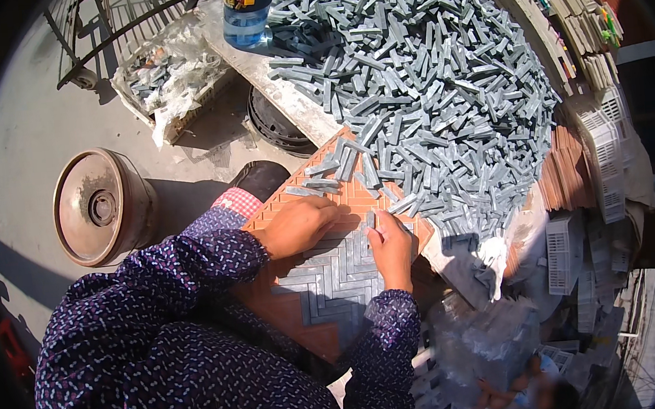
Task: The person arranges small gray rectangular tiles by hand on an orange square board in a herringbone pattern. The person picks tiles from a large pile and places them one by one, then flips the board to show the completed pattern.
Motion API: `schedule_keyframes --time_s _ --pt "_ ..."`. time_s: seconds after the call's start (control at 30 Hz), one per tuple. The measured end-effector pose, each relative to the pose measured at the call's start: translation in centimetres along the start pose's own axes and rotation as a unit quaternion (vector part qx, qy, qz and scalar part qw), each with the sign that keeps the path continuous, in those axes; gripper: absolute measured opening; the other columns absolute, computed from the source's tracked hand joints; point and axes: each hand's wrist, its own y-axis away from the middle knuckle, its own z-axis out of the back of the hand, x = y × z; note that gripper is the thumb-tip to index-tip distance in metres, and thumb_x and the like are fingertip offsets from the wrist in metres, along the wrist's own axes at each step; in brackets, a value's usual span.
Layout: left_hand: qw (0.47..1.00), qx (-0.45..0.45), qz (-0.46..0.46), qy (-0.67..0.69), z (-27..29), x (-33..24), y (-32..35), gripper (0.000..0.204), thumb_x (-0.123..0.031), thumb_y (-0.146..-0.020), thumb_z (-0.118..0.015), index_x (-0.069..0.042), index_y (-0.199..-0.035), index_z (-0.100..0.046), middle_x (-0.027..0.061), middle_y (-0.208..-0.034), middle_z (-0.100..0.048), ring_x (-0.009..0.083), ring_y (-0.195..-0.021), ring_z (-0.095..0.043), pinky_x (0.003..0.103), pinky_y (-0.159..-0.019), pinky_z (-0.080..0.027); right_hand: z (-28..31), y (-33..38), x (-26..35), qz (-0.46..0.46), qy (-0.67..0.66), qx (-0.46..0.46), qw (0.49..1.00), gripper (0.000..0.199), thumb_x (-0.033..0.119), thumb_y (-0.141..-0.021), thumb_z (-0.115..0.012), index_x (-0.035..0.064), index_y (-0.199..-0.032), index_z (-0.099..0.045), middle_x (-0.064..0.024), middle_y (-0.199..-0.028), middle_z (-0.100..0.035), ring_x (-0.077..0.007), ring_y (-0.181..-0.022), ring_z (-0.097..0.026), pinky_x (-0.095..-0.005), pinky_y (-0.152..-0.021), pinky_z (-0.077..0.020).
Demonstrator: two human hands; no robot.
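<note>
Your left forearm reaches in from the lower left, elbow bent, in a dark patterned sleeve (198, 256). Past the cuff, your left hand (304, 224) lies low over the orange-brown herringbone tray (321, 338), back of the hand up, fingers curving inward toward your right. Its fingertips are lost in shadow, so I cannot tell whether they grasp anything.

Your right forearm rises from below, and your right hand (393, 249) points away from you above the tray's right part, its thumb on the side facing your left hand. Your thumb and fingers pinch a grey strip (370, 220) by its near part, with the far end showing beyond the thumb. I cannot tell whether that piece touches the tray. The two hands are near each other, apart.

Below them, laid strips (342, 274) fill much of the tray in a zigzag pattern. Beyond your left hand, loose strips (321, 173) lie across the tray's far part, and a large strip heap (411, 94) spreads from there toward the far right.
</note>
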Motion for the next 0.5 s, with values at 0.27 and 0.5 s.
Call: schedule_keyframes --time_s 0.27,0.5 --pt "0.977 -0.014 -0.059 -0.206 -3.6 3.2 -6.5 0.018 -0.014 -0.077 -0.056 -0.003 -0.092 -0.056 0.0079 -0.085 -0.058 0.0258 -0.083 -0.054 0.034 -0.074 -0.045 0.9 -1.1 0.3 0.039 0.008 0.037 0.999 0.03 0.005 -0.075 -0.069 0.0024 -0.105 -0.065 -0.0162 -0.094 -0.066 -0.0328 -0.085 -0.062 -0.036 -0.076 -0.049" --pt "0.975 0.024 -0.055 -0.212 -4.1 4.2 -8.2 0.018 -0.013 -0.076 -0.056 -0.003 -0.09 -0.053 0.0099 -0.082 -0.059 0.0276 -0.084 -0.056 0.036 -0.072 -0.047 0.4 -1.2 0.8 0.041 0.017 -0.061 0.997 0.032 0.003 -0.076 -0.066 0.0016 -0.107 -0.064 -0.0165 -0.092 -0.066 -0.0312 -0.079 -0.062 -0.0368 -0.074 -0.049"
